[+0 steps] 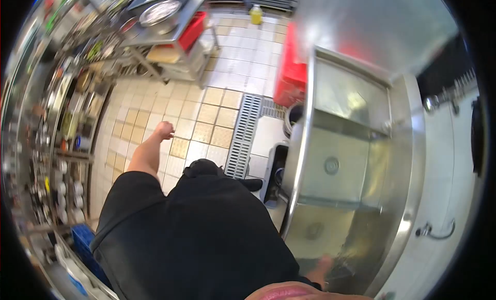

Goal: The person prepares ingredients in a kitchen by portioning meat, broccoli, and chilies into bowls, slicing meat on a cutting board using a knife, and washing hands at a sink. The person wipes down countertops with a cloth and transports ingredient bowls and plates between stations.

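My left hand (165, 130) hangs out over the tiled floor (208, 114), away from any object. Its fingers are curled in and nothing shows in them. Low in the view, my right hand (321, 269) reaches over the near end of the steel sink (301, 168), smeared by motion. Close to its fingers lies a clear, shiny patch in the near basin (323, 222); I cannot tell whether the hand touches it. The middle basin has a round drain (331, 166) in its floor.
A floor grate (243, 137) runs left of the sink. Red crates (291, 75) and a dark tub (275, 173) stand beside it. Crowded shelves (64, 145) line the left. A steel table (195, 5) bears a metal bowl (161, 26). Further back is a yellow jug (256, 15).
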